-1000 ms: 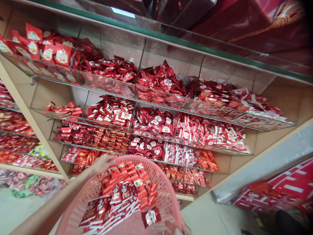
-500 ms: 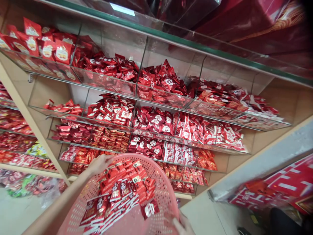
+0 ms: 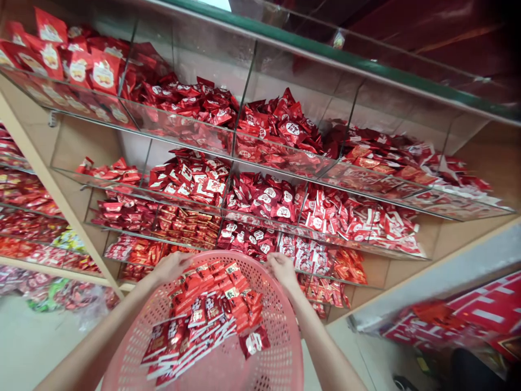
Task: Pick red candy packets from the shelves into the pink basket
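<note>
Taking the pink basket (image 3: pixel 280 347) as the dial, twelve pointing to the shelves. It is sitting directly in front of the person, low before the shelf unit (image 3: pixel 394 279), its perforated wall showing all round the far side.

Left hand (image 3: pixel 174 266): grasping the basket rim at eleven o'clock, forearm coming in from seven. Right hand (image 3: pixel 282 269): poising between one and two o'clock, fingers bending together at the edge of the rim, just before the lower tiers. Whether those fingers are pinching a packet, touching the rim or holding nothing, I cannot tell. Its forearm is coming in from about four.

Inside the basket: orange-red packets (image 3: pixel 244 307) are lying toward twelve and one; packets with white sticks (image 3: pixel 191 347) are heaping toward seven, overlapping one another. One dark-red packet with a white label (image 3: pixel 254 342) is resting apart at about four.

On the shelves: dark-red packets (image 3: pixel 248 239) are filling a lower compartment at one o'clock, near the right hand; white-and-red packets (image 3: pixel 303 252) are lying next to them, at two. Bigger red packets (image 3: pixel 105 70) are standing up high toward eleven, behind a clear front pane.

Farther out: bagged goods (image 3: pixel 52 293) are lying on the pale floor (image 3: pixel 44 342) at nine; red printed goods (image 3: pixel 484 304) are leaning at three.
</note>
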Motion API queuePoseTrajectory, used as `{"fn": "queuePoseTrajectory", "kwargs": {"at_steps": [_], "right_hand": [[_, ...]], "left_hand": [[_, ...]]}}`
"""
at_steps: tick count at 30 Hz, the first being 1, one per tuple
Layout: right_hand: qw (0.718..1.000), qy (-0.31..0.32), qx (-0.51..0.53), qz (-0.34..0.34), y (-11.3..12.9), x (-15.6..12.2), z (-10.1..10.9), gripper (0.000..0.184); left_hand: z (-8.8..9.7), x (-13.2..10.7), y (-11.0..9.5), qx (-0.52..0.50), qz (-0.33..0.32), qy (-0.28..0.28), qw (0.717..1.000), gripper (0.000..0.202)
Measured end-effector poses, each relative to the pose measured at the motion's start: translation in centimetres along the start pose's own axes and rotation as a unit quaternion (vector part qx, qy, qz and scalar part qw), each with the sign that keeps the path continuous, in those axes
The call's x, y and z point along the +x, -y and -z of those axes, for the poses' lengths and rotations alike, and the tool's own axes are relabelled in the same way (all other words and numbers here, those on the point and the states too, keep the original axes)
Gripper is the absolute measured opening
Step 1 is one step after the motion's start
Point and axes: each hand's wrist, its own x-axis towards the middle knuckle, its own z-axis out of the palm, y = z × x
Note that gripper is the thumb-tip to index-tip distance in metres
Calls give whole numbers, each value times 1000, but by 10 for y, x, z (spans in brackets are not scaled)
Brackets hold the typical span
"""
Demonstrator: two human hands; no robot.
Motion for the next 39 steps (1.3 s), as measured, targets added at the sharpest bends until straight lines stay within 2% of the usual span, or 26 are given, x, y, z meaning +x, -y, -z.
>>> {"fn": "queuePoseTrajectory", "kwargs": {"at_steps": [2, 4, 8, 11, 15, 20, 24, 26, 29, 32, 35, 39], "right_hand": [[998, -16, 33, -44, 2, 19, -22, 13], [996, -36, 54, -68, 3, 34, -38, 19], [988, -71, 96, -93, 7, 51, -54, 26], [984, -93, 117, -95, 10, 55, -61, 28], [982, -103, 129, -87, 13, 54, -66, 28], [988, -84, 118, -42, 17, 38, -59, 24], [995, -43, 87, -3, 19, 9, -35, 28], [998, 3, 57, 17, 17, -10, -15, 31], [990, 142, -23, 12, 11, -38, 15, 33], [956, 260, -118, -64, 0, -61, 35, 31], [919, 316, -199, -124, -14, -77, 36, 24], [879, 340, -302, -144, -31, -85, 20, 26]], "left_hand": [[-1, 0, -1, -1, 7, -1, 1000, 39], [-3, 1, 0, -3, 13, -2, 1000, 39], [-8, 4, 5, 2, 7, -10, 1000, 38], [-11, 6, 8, 12, -6, -14, 1000, 37], [-9, 4, 5, 38, 8, -17, 999, 38], [-5, 3, 3, 66, 19, -15, 998, 40], [-4, 5, 5, 51, 9, -14, 999, 40], [-3, 6, 6, 43, 8, -16, 999, 41], [-1, 6, 5, 49, -6, -16, 999, 42], [1, 4, 0, 64, -10, -12, 998, 42], [3, 3, -4, 83, -1, -11, 996, 42], [2, 3, -5, 110, 8, -8, 994, 42]]}}
